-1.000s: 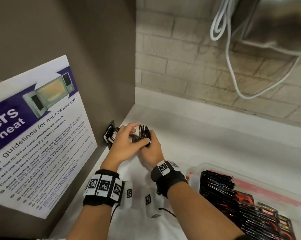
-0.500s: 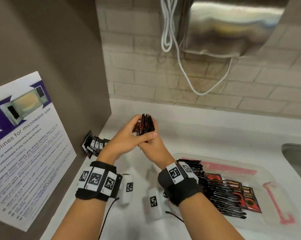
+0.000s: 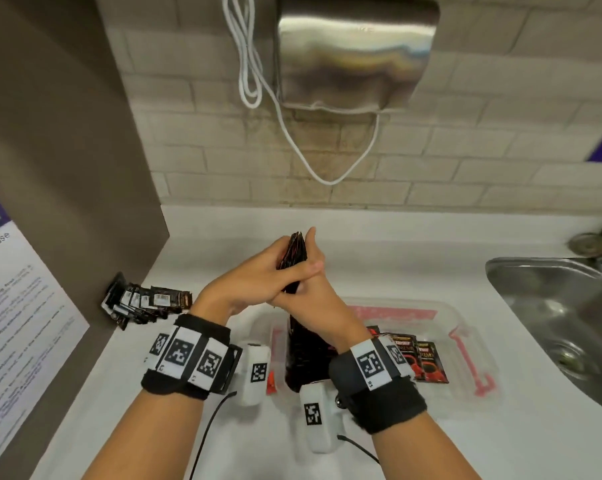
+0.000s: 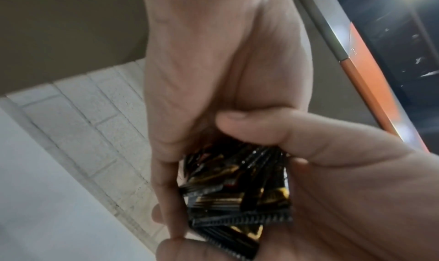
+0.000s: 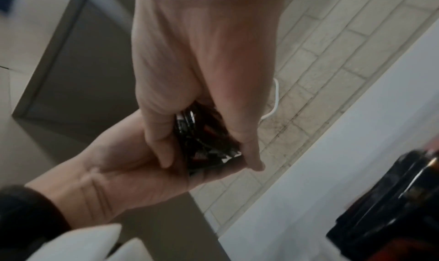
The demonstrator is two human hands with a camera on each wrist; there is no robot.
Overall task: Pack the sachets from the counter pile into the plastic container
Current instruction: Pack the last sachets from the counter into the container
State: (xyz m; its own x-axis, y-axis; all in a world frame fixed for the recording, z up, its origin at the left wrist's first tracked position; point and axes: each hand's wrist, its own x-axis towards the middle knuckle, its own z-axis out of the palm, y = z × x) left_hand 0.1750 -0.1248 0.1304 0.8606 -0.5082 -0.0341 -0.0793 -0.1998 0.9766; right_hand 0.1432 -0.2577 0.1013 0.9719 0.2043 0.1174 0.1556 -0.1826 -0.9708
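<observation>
Both hands (image 3: 285, 282) clasp sachets (image 3: 294, 252) above the part-filled plastic container (image 3: 466, 327).

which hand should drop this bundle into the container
Right, probably. The right hand already grips the sachet bundle and sits nearer the plastic container; the left hand, also gripping it, is nearer the counter pile.

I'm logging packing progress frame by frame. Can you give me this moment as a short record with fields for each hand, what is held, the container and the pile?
left hand: grips the held bundle, together with the right
right hand: grips the same bundle from the other side
held bundle: dark sachets, upright, above the container
plastic container: clear, on the counter, already holding rows of sachets
counter pile: sachets left against the brown panel
sink: to the right
</observation>
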